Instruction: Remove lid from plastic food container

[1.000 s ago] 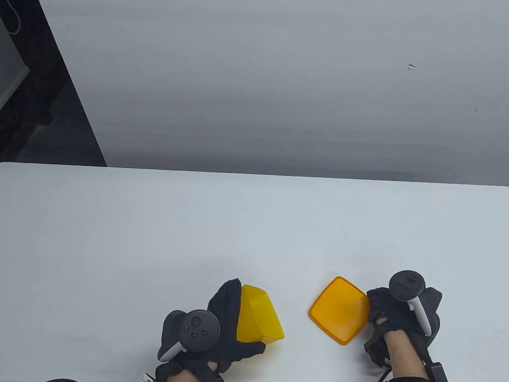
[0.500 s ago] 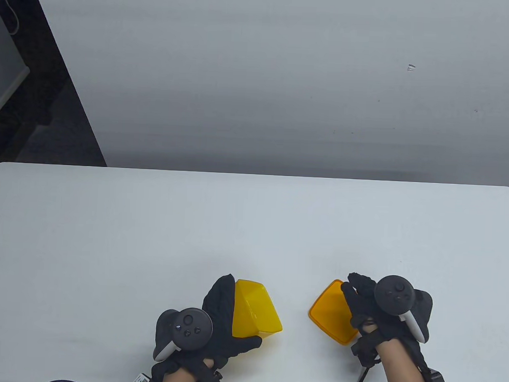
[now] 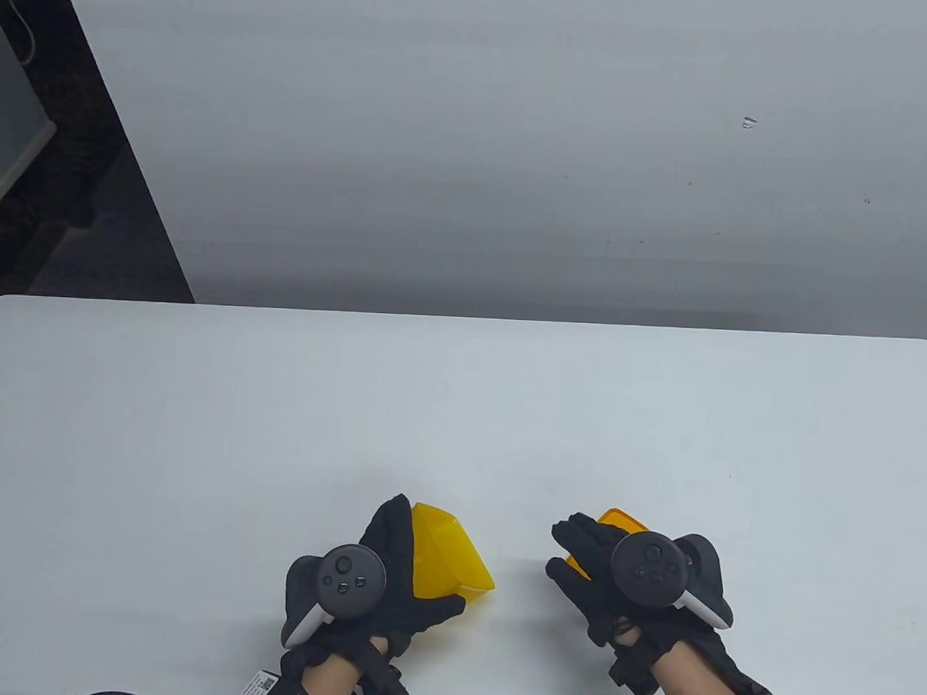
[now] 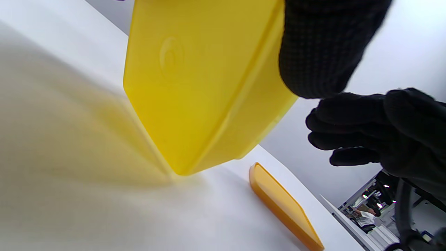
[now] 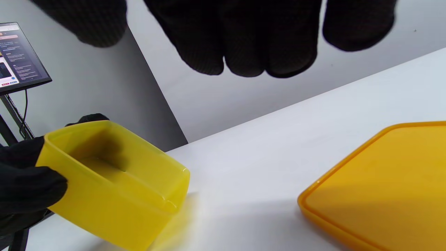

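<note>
The open, translucent yellow plastic container (image 3: pixel 450 554) sits near-left, lidless and tilted, one bottom corner down on the table. Its flat orange square lid (image 5: pixel 383 181) lies on the table to the right, well apart.

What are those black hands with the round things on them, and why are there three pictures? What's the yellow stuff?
Those are a person's two hands in black gloves. The round grey gadget on the back of each hand only tracks where it moves; the fingers don't hold it.

One camera looks down at the white table. Two smaller cameras sit on the wrists, so their pictures look tilted and very close.

The left hand holds a yellow plastic container, tipped so that only a low corner nears the table. Its lid, a flat orange square, is already off and lies on the table beside it. The right hand hovers above the lid with its fingers spread, holding nothing.
</note>
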